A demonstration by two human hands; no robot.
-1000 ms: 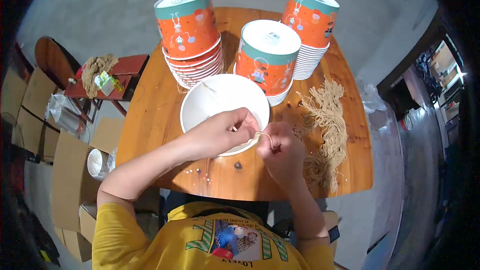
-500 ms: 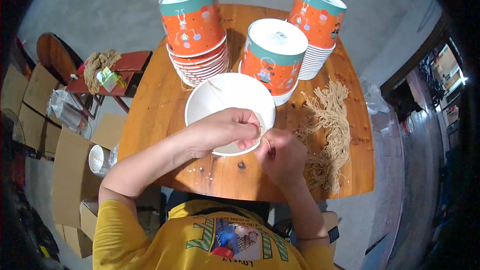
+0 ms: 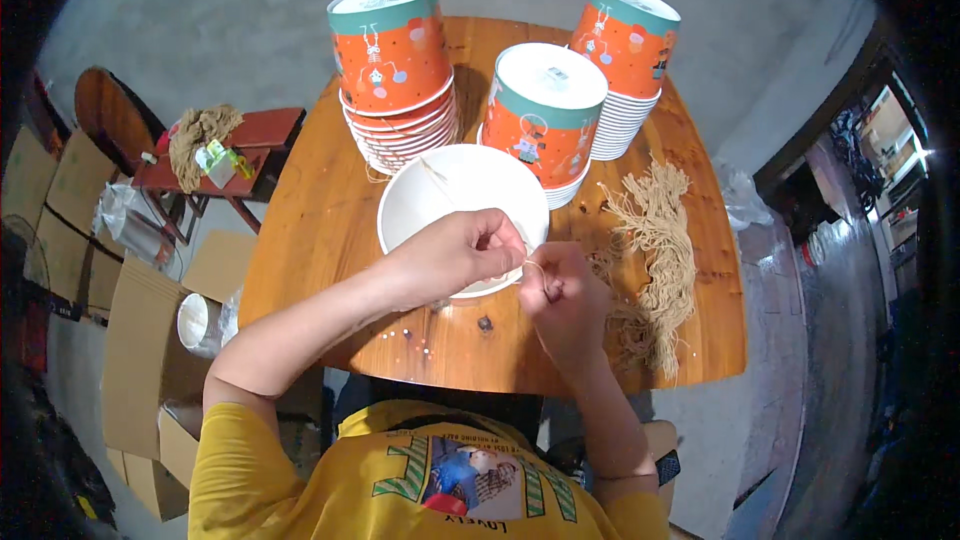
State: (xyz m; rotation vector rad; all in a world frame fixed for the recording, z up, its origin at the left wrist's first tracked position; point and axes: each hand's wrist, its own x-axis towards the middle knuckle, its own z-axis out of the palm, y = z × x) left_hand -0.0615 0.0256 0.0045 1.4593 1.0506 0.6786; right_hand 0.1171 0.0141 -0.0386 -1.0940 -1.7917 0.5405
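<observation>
A paper bucket (image 3: pixel 430 195) lies tipped on the table, its white inside facing me, with a strand of string across its upper part. My left hand (image 3: pixel 462 255) reaches over the opening, thumb and fingers closed in a pinch at the right rim. Close beside it, my right hand (image 3: pixel 568 298) is closed, pinching a thin tan string (image 3: pixel 532 264) that loops between the two hands at the rim. What the left fingertips grip is partly hidden; the string runs into them. To the right of my right hand lies a bundle of tan strings (image 3: pixel 662 265).
Upside-down stacks of orange and green paper buckets stand behind: a left stack (image 3: pixel 390 65), a middle stack (image 3: pixel 545 120) and a right stack (image 3: pixel 628 55). Small white and red bits (image 3: pixel 408 340) lie near the wooden table's (image 3: pixel 300 270) front edge. Cardboard boxes (image 3: pixel 140 360) stand left.
My right hand has turned slightly and risen a little, still pinching the string. The left hand stays at the rim. The whole view has shifted slightly.
</observation>
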